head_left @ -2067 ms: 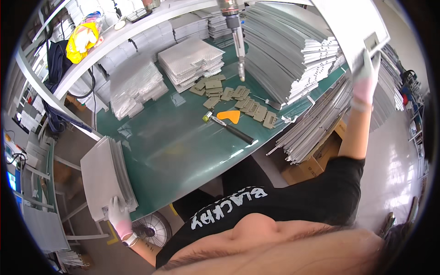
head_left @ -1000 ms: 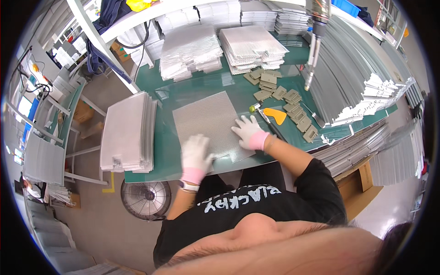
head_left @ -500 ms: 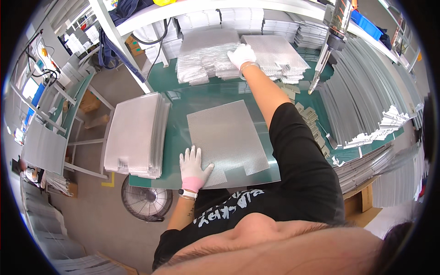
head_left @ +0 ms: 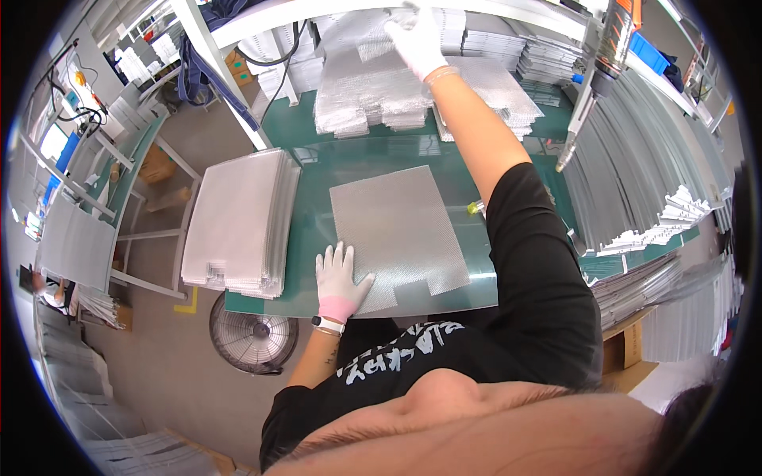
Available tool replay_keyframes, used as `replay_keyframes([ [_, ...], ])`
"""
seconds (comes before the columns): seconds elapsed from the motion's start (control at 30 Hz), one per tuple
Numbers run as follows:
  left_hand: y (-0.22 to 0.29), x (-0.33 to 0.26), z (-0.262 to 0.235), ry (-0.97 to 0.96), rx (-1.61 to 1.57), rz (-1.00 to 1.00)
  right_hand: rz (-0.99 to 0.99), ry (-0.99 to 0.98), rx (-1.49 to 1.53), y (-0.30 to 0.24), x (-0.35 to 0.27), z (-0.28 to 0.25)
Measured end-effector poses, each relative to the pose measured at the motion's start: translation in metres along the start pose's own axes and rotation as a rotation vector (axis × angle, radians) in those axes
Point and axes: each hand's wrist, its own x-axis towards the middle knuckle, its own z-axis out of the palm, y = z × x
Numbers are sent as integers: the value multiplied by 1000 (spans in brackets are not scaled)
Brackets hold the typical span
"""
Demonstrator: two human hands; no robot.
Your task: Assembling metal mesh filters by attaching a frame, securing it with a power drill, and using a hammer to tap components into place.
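Note:
My left hand (head_left: 340, 279), in a white glove with a pink cuff, lies flat with fingers spread at the near left edge of a translucent ribbed sheet (head_left: 401, 226). The sheet has a notch in its near edge and rests on the green table (head_left: 313, 270). My right hand (head_left: 417, 47), also gloved, is raised above the back stacks. It appears to grip the side of a thin translucent sheet (head_left: 341, 30) tilted up over the left back stack (head_left: 365, 91); its fingertips are blurred. Another back stack (head_left: 496, 91) lies beyond my right wrist.
A tall stack of notched sheets (head_left: 234, 218) stands on the table's left. Grey panels (head_left: 627, 159) lean in rows at the right, beside a hanging powered driver (head_left: 607, 67). A white shelf (head_left: 309, 17) crosses above the back. A floor fan (head_left: 254, 333) stands below the table's left corner.
My right hand has risen and moved farther back from the left back stack, apparently lifting a sheet. My left hand stays on the table sheet. A small yellow-green object now shows beside my right arm.

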Motion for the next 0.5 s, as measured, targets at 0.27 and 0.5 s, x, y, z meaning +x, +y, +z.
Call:
replay_keyframes([
  [0.27,-11,-2,8,5,-31,-4,-255,-120,88,-6,-83,-104],
  [0.5,1,-30,-55,127,-1931,-114,350,-356,83,-84,-297,-196],
])
